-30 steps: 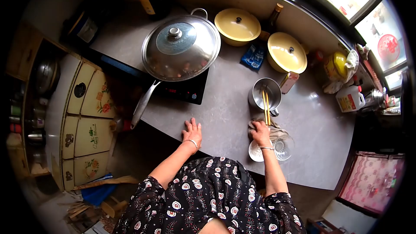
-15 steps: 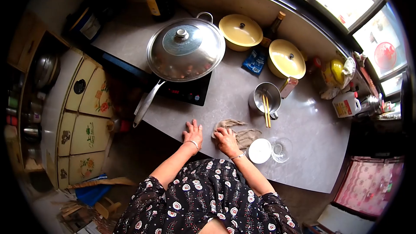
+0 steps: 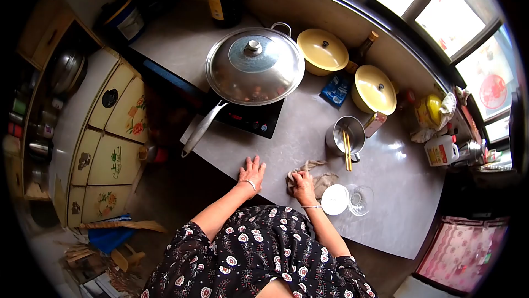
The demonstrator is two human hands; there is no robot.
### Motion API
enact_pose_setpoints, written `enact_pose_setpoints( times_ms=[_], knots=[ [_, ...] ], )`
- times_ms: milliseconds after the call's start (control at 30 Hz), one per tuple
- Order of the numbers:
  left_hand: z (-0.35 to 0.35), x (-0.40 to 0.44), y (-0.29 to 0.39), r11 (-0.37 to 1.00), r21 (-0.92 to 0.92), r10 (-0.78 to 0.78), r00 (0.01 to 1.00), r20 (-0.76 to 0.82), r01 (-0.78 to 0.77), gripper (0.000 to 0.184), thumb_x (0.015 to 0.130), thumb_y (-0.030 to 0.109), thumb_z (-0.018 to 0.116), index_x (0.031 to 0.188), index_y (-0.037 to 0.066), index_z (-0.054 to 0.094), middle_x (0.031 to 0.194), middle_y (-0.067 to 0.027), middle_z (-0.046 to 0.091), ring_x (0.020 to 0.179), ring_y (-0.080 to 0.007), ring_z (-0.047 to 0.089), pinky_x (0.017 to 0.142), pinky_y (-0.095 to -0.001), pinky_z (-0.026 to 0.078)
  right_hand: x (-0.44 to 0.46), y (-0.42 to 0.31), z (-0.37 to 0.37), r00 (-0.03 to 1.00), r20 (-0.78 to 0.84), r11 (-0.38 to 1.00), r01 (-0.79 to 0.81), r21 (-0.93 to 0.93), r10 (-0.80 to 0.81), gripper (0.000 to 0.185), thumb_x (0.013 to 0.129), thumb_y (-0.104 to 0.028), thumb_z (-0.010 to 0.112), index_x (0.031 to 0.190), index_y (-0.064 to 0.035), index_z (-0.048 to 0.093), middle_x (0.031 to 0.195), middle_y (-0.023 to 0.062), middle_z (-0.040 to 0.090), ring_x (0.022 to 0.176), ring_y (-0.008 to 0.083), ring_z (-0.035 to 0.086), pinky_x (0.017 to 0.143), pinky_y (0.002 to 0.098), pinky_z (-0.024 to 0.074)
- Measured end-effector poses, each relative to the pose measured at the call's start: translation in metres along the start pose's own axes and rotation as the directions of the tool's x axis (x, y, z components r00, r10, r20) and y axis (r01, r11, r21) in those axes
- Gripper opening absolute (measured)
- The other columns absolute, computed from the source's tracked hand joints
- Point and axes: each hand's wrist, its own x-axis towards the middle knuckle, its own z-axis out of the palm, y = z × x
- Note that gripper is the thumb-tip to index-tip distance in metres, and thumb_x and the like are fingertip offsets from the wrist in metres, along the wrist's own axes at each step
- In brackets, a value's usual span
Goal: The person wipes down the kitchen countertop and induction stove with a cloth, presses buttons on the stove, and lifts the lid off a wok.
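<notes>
My left hand (image 3: 252, 175) lies on the grey countertop (image 3: 275, 160) near its front edge, palm down with fingers stretched out. A bracelet circles that wrist. My right hand (image 3: 303, 188) is closed on a crumpled grey-brown cloth (image 3: 326, 183) that rests on the counter. Just right of the cloth sit a white bowl (image 3: 335, 200) and a clear glass dish (image 3: 359, 200). Behind them stands a metal pot (image 3: 337, 129) with a pair of chopsticks (image 3: 347, 150) leaning in it.
A lidded wok (image 3: 254, 66) sits on an induction cooker (image 3: 256, 124), its long handle (image 3: 203, 132) reaching over the counter's front edge. Toward the wall are two yellow basins (image 3: 322, 52), a blue packet (image 3: 335, 89), bottles and a white jug (image 3: 441, 151). A cabinet (image 3: 115, 143) stands left.
The whole view has shifted slightly, moving the counter items rightward in the picture. My right hand remains on the cloth, and my left hand stays flat on the counter.
</notes>
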Motion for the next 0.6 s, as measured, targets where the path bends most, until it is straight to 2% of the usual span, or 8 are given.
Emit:
enact_pose_setpoints(
  times_ms=[67, 167, 200, 333, 367, 433, 533, 600],
  knots=[
    [0.002, -0.001, -0.003, 0.993, -0.119, 0.007, 0.998, -0.064, -0.014, 0.079, 0.073, 0.021, 0.073, 0.138, 0.006, 0.031, 0.147, -0.0199, 0.017, 0.134, -0.0413, 0.020, 0.101, -0.0523, 0.033, 0.001, -0.005, 0.002, 0.999, 0.015, 0.987, 0.043, 0.152, -0.046, 0.044, 0.066, -0.003, 0.063, 0.110, -0.0084, 0.060, 0.110, 0.0119, 0.055, 0.101, 0.0342, 0.050, 0.090, 0.0390, 0.0425],
    [0.015, 0.007, 0.001, 0.977, -0.144, 0.105, 0.944, -0.312, -0.157, 0.075, 0.072, 0.020, 0.072, 0.135, 0.005, 0.034, 0.144, -0.0193, 0.025, 0.133, -0.0383, 0.024, 0.102, -0.0468, 0.033, 0.001, -0.016, 0.004, 0.996, 0.076, 0.934, 0.015, 0.358, -0.046, 0.046, 0.066, -0.004, 0.066, 0.111, -0.0059, 0.059, 0.113, 0.0130, 0.056, 0.106, 0.0339, 0.051, 0.093, 0.0398, 0.0419],
    [0.008, 0.005, 0.009, 0.969, -0.122, 0.156, 0.914, -0.374, -0.216, 0.072, 0.071, 0.017, 0.071, 0.134, 0.005, 0.037, 0.143, -0.0177, 0.030, 0.133, -0.0342, 0.027, 0.103, -0.0443, 0.033, 0.000, -0.019, 0.007, 0.997, -0.012, 0.947, 0.077, 0.312, -0.077, 0.044, 0.066, -0.005, 0.067, 0.109, -0.0056, 0.059, 0.113, 0.0141, 0.057, 0.106, 0.0338, 0.052, 0.093, 0.0396, 0.0419],
    [0.025, 0.015, 0.031, 0.854, -0.046, 0.489, 0.829, -0.272, -0.519, 0.061, 0.080, 0.015, 0.058, 0.136, 0.007, 0.036, 0.149, -0.0131, 0.022, 0.137, -0.0307, 0.021, 0.103, -0.0502, 0.031, -0.004, -0.010, 0.009, 0.977, -0.197, 0.954, -0.020, 0.301, 0.083, 0.036, 0.070, -0.003, 0.064, 0.105, -0.0040, 0.058, 0.110, 0.0154, 0.058, 0.104, 0.0338, 0.053, 0.091, 0.0392, 0.0430],
    [0.030, 0.017, 0.036, 0.834, 0.000, 0.541, 0.819, -0.189, -0.551, 0.058, 0.082, 0.016, 0.054, 0.136, 0.007, 0.036, 0.149, -0.0116, 0.021, 0.138, -0.0297, 0.021, 0.104, -0.0507, 0.030, -0.005, -0.005, 0.009, 0.960, -0.263, 0.969, -0.025, 0.247, 0.092, 0.031, 0.071, -0.004, 0.064, 0.101, -0.0036, 0.059, 0.102, 0.0148, 0.060, 0.088, 0.0316, 0.059, 0.079, 0.0397, 0.0483],
    [0.031, 0.017, 0.045, 0.845, 0.083, 0.526, 0.849, 0.053, -0.528, 0.057, 0.084, 0.014, 0.048, 0.139, 0.011, 0.035, 0.151, -0.0079, 0.019, 0.140, -0.0282, 0.014, 0.107, -0.0514, 0.025, -0.011, -0.008, -0.003, 0.953, -0.299, 0.992, -0.022, 0.121, 0.057, 0.028, 0.073, -0.005, 0.063, 0.100, -0.0025, 0.059, 0.094, 0.0161, 0.060, 0.086, 0.0328, 0.058, 0.076, 0.0405, 0.0480],
    [0.030, 0.023, 0.041, 0.843, 0.106, 0.529, 0.848, 0.020, -0.528, 0.058, 0.083, 0.013, 0.048, 0.140, 0.012, 0.033, 0.151, -0.0067, 0.019, 0.141, -0.0265, 0.012, 0.109, -0.0509, 0.019, -0.025, 0.004, 0.009, 0.941, -0.311, 0.991, -0.116, 0.066, 0.131, 0.022, 0.072, -0.007, 0.064, 0.093, -0.0037, 0.061, 0.088, 0.0165, 0.060, 0.083, 0.0346, 0.057, 0.076, 0.0424, 0.0473],
    [0.033, 0.030, 0.036, 0.889, 0.054, 0.457, 0.889, -0.035, -0.454, 0.058, 0.084, 0.013, 0.047, 0.140, 0.013, 0.033, 0.152, -0.0056, 0.019, 0.141, -0.0250, 0.012, 0.110, -0.0512, 0.015, -0.033, -0.006, 0.005, 0.930, -0.169, 0.944, -0.314, 0.100, 0.327, 0.022, 0.074, -0.010, 0.065, 0.095, -0.0042, 0.061, 0.090, 0.0164, 0.060, 0.087, 0.0339, 0.059, 0.078, 0.0423, 0.0476]
  ],
)
